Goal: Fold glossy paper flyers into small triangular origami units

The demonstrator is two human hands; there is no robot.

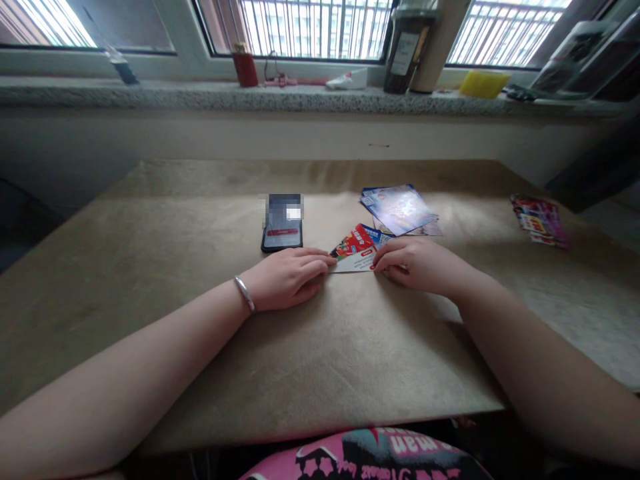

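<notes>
Between my two hands lies a white printed leaflet [356, 262], low on the tabletop. My left hand [293, 275], wearing a silver bangle, has its fingers pressed together on the left corner of the leaflet. At its right end, my right hand [413, 267] pinches the edge with bent fingers; part of the paper is hidden behind them. Just beyond the leaflet, and partly covered by it, is a red printed card [354, 241]. A blue card [379, 236] shows beside that one. A black phone [283, 227] lies close to my left hand, its screen partly blurred.
Beyond my right hand is a stack of blue glossy sheets [400, 208]. Several pink and red packets [539, 220] lie at the table's right side. The granite windowsill [190, 99] holds a dark jar [407, 50], a red bottle [245, 65] and a yellow block [483, 84].
</notes>
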